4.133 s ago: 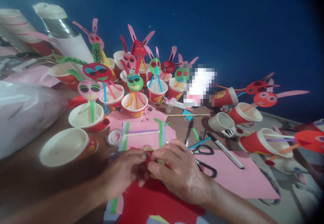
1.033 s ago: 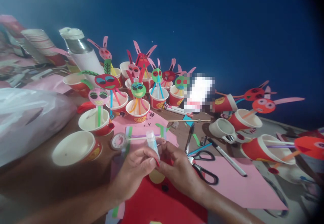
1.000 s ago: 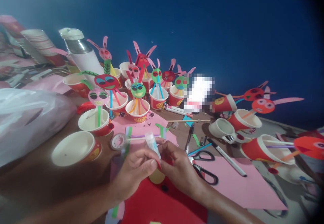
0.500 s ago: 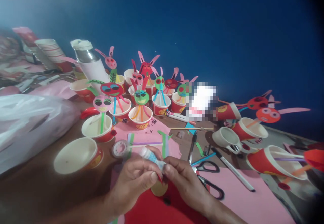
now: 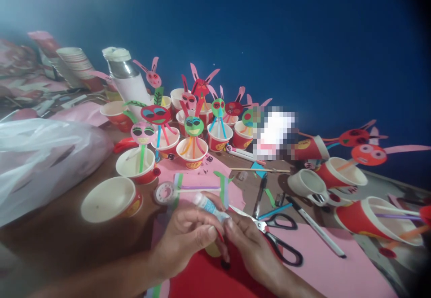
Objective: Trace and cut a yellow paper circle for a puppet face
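Observation:
My left hand point(image 5: 191, 235) is closed with a small red piece pinched between its thumb and fingertips. Between both hands lies a small white and light-blue tube point(image 5: 210, 207), gripped at its lower end by my right hand point(image 5: 249, 239). The two hands nearly touch. Beneath them is a red sheet point(image 5: 215, 280) with a yellow round piece point(image 5: 213, 249) and a small black spot, both partly covered by my fingers. Just right of my right hand, black-handled scissors point(image 5: 266, 228) lie on pink paper point(image 5: 330, 262).
Paper cups point(image 5: 109, 199) with paper faces on strips stand behind the hands. A roll of tape point(image 5: 164, 193) lies at the left, near a white plastic bag point(image 5: 50, 163). A mug point(image 5: 305, 186) and a marker point(image 5: 318, 228) are at the right. A flask point(image 5: 129, 80) stands behind.
The view has shifted, so the scene sits slightly farther right. My hands keep hold of the tube and the red piece. More of the scissors' blades now shows.

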### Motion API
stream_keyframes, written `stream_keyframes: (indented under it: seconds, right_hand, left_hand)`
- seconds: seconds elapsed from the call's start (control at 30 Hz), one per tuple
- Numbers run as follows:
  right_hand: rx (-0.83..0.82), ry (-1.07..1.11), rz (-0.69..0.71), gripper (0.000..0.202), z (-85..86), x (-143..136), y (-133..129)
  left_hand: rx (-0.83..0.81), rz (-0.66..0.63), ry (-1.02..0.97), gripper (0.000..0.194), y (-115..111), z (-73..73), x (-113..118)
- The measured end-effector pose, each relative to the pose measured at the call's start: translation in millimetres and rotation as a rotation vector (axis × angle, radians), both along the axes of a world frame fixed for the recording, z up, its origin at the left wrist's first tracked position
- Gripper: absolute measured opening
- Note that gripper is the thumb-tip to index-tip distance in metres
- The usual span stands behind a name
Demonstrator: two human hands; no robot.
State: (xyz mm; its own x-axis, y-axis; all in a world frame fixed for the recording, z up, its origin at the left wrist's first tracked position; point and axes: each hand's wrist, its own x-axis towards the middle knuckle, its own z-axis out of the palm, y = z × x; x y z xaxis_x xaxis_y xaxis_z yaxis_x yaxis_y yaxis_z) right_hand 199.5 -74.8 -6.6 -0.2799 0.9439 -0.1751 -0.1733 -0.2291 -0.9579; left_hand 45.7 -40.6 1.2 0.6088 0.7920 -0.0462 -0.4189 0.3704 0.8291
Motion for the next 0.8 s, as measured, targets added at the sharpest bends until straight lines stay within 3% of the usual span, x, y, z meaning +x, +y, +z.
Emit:
stream_keyframes:
  seconds: [0.07, 0.13, 0.2, 0.3, 0.4, 0.6, 0.67, 0.8]
  right_hand:
    - [-0.179, 0.239, 0.050, 0.052, -9.6, -4, -2]
    - [-0.248, 0.295, 0.061, 0.061, -15.4, -5, -3]
    - [-0.155, 0.173, 0.018, 0.059, -14.3, -3, -2]
    - [0.049, -0.037, -0.094, 0.033, -4.1, 2, 1]
    - [0.100, -0.111, -0.140, 0.026, 2.4, 3, 1]
    - [-0.325, 0.189, -0.056, 0.054, -6.0, -5, -5]
    - [-0.233, 0.123, -0.068, 0.051, -6.2, -2, -5]
    - [0.076, -0.091, -0.119, 0.027, -0.8, 2, -1]
  left_hand:
    - [-0.027, -0.071, -0.064, 0.013, -3, 1.8, 1]
    - [-0.011, -0.086, -0.075, 0.013, -3, 2.7, 1]
    - [0.019, -0.047, -0.053, 0.013, 0, 2.7, 0]
    - [0.078, 0.060, 0.010, 0.013, 4, 1.7, -1]
    - [0.110, 0.079, 0.017, 0.011, 3, 1.2, 0]
    - [0.039, -0.053, -0.101, 0.015, -1, 1.2, 3]
    - [0.059, -0.009, -0.070, 0.014, 1, 0.7, 2]
    - [0.111, 0.110, 0.029, 0.010, 4, -0.7, 1]
